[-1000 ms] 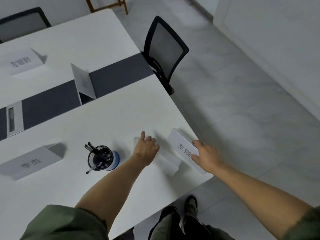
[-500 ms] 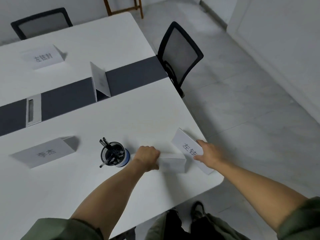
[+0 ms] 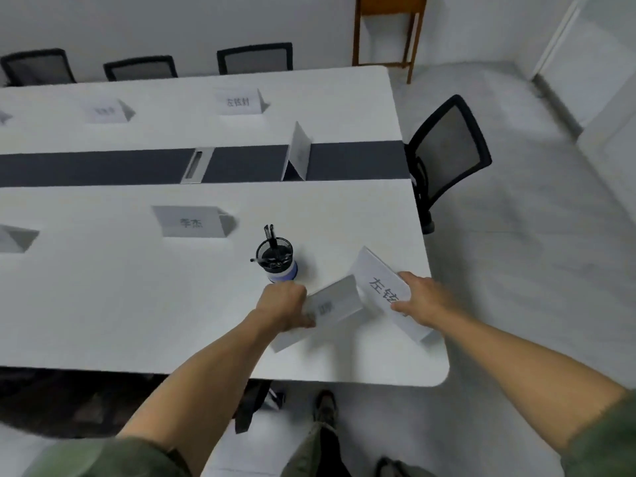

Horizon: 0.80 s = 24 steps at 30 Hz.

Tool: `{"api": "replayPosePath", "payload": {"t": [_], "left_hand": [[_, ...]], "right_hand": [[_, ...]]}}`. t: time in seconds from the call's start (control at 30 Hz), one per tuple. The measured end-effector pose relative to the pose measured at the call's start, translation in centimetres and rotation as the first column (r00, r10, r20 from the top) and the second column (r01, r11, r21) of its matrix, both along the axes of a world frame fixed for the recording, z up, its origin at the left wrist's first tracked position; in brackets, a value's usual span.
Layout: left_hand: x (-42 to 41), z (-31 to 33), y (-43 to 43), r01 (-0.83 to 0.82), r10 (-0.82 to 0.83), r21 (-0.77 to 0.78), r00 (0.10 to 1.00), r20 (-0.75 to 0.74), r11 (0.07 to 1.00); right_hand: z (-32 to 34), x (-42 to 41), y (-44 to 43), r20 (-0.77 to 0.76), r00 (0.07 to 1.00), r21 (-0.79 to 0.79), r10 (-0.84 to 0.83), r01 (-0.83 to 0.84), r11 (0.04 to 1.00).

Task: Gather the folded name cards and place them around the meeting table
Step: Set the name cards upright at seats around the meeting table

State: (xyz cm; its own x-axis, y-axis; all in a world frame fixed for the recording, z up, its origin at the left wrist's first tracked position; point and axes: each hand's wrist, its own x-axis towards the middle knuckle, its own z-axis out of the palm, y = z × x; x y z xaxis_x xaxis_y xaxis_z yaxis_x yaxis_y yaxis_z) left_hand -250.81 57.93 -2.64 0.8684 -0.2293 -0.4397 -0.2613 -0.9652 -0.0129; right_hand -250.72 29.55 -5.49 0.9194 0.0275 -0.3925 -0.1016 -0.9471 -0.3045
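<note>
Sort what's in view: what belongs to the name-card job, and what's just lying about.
Job: left hand gripping near card; right hand holding corner card; mid-table card, strip card and far card, all standing; table.
Lying about: pen cup; chair; wooden stand; cable hatch.

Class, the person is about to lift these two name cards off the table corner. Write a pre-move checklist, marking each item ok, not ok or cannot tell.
1. Left hand grips left name card: ok.
2. Right hand pinches right name card: ok.
3. Pen holder clear of left hand: cannot tell, very close.
4. Cards apart from each other: cannot tell, they overlap in view.
5. Right name card inside the table edge: ok.
</note>
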Motion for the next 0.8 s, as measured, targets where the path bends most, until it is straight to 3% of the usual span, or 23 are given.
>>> {"api": "replayPosePath", "payload": {"t": [0.17, 0.37, 0.63, 0.8], "left_hand": [[-5.9, 2.2, 2.0, -0.191, 0.192, -0.013, 0.979, 0.065, 0.981], [-12.0, 6.6, 6.7, -0.43, 0.437, -0.077, 0.888, 0.142, 0.9], [-21.7, 12.1, 17.3, -0.707, 0.731, -0.189, 0.643, 0.228, 0.681], [-29.9, 13.5, 25.7, -0.816, 0.829, -0.191, 0.494, 0.261, 0.546]], "right_hand": [[1.3, -2.2, 0.8, 0.029, 0.987, -0.032, 0.157, -0.156, 0.987], [4.0, -3.1, 5.6, 0.059, 0.934, -0.059, 0.352, -0.349, 0.935], [8.3, -5.0, 19.8, 0.202, 0.785, -0.008, 0.586, -0.597, 0.802], [10.4, -8.0, 31.4, 0.284, 0.624, -0.055, 0.728, -0.747, 0.662]]}}
